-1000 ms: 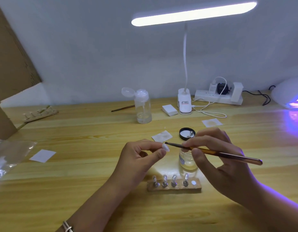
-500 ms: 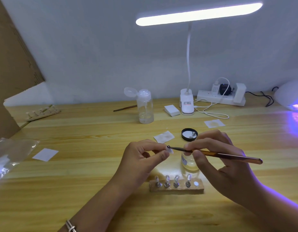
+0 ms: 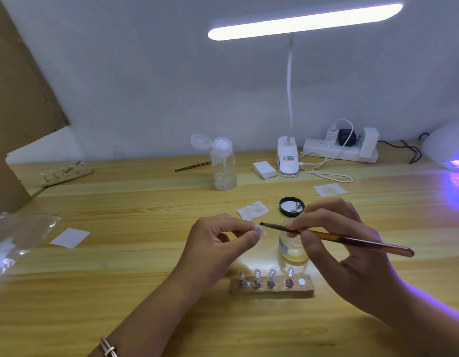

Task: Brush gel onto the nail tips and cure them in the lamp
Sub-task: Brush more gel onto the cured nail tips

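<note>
1. The left hand (image 3: 218, 243) is at the middle of the table (image 3: 146, 292). It pinches one nail tip (image 3: 259, 230) between thumb and forefinger, with the other fingers curled in.
2. The right hand (image 3: 347, 243) pinches the brush (image 3: 352, 239) like a pen. The bristle end points toward 9 o'clock and meets the top of the held tip, so I judge gel is being laid on this tip now.
3. The open gel jar (image 3: 292, 249) stands just behind the right fingers. Its black lid (image 3: 291, 206) lies upturned at 12 o'clock from the jar.
4. At 6 o'clock from the hands lies a wooden block (image 3: 274, 293) with four tips on stands (image 3: 271, 273). The fifth place, at the block's 3 o'clock end, shows only a bare round disc (image 3: 302, 282). The held tip probably belongs there.
5. The four standing tips look glossy, but I cannot tell whether they are already coated.
6. The curing lamp (image 3: 450, 148) sits at 2 o'clock on the far edge of the table and glows purple. It is well apart from the block, and its opening is cut off, so I cannot tell whether anything is inside.
7. By my reckoning the brushing is partly done, and curing this block is left to do.
8. A second block (image 3: 66, 173) with tips lies at 10 o'clock. I cannot tell what state they are in.
</note>
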Demonstrator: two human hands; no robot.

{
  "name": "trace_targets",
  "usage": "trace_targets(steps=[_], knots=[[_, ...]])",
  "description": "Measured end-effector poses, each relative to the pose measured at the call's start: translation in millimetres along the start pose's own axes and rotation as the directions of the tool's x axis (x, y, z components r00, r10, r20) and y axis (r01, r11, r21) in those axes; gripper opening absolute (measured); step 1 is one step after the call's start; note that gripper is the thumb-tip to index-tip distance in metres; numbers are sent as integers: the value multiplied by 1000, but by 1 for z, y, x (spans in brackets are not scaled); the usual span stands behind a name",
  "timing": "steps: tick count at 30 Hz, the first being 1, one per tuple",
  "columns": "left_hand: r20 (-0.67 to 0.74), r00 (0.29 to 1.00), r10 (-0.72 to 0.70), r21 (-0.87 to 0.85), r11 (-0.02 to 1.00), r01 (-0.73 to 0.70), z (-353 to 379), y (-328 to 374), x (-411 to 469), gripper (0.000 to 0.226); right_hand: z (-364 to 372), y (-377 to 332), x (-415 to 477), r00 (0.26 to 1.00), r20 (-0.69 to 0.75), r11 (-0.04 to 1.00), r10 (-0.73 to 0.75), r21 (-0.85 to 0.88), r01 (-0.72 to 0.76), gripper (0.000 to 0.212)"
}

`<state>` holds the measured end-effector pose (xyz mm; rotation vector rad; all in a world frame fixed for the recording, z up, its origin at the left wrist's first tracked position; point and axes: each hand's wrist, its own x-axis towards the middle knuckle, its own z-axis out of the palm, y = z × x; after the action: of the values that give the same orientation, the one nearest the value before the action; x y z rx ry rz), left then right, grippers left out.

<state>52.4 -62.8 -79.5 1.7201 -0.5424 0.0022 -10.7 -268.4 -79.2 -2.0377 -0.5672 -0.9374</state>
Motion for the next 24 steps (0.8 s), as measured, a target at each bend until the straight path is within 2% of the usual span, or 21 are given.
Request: trace_targets(steps=[5,13,19,24], knots=[[-10,1000,-7,-3,1000,7,1,0,-1,7,1,1,-2,999,47,999,-8,-36,10,18],[1,1000,-7,19,1000,7,0,1,-1,10,-2,1,0,1000,-14,1000,-4,-9,4,15],[-13,1000,-24,30,999,25,2,1,0,10,1,1,-1,998,49,999,-34,-40,36,17],[-3,1000,-30,26,999,30,0,2,-1,13,-1,1,0,1000,-16,1000,11,-7,-11,15]])
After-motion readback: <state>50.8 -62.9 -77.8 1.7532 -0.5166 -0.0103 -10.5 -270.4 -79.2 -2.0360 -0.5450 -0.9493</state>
